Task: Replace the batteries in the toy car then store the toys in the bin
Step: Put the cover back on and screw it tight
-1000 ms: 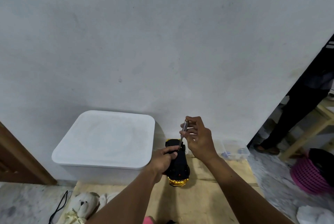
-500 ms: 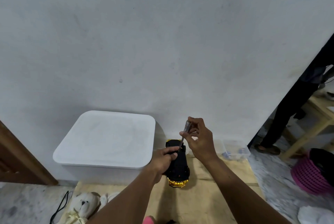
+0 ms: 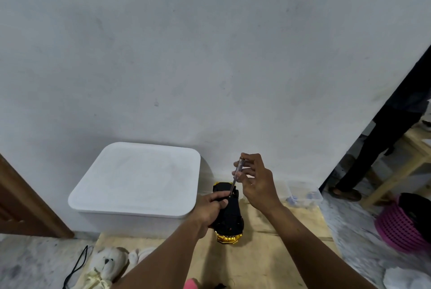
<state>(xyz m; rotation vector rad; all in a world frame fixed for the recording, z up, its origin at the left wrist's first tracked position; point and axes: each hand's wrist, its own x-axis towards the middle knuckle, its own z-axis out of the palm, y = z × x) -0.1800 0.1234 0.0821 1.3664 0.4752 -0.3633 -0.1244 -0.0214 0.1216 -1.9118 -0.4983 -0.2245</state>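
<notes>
- The toy car (image 3: 233, 218) lies belly-up on the wooden board (image 3: 268, 258), its black underside facing the camera and its gold end pointing to 6 o'clock.
- The left hand (image 3: 210, 210) grips the car from its 9 o'clock side, fingers curled over the underside.
- The right hand (image 3: 257, 183) pinches a slim screwdriver (image 3: 234, 183) near its top. The tool stands tilted, its tip down on the car's underside just beside the left thumb.
- The white bin (image 3: 137, 181) sits at the car's 9 o'clock, against the wall — lid on.
- A pale plush toy (image 3: 105, 265) lies at 7 o'clock; a small clear box (image 3: 303, 194) sits at 2 o'clock.
</notes>
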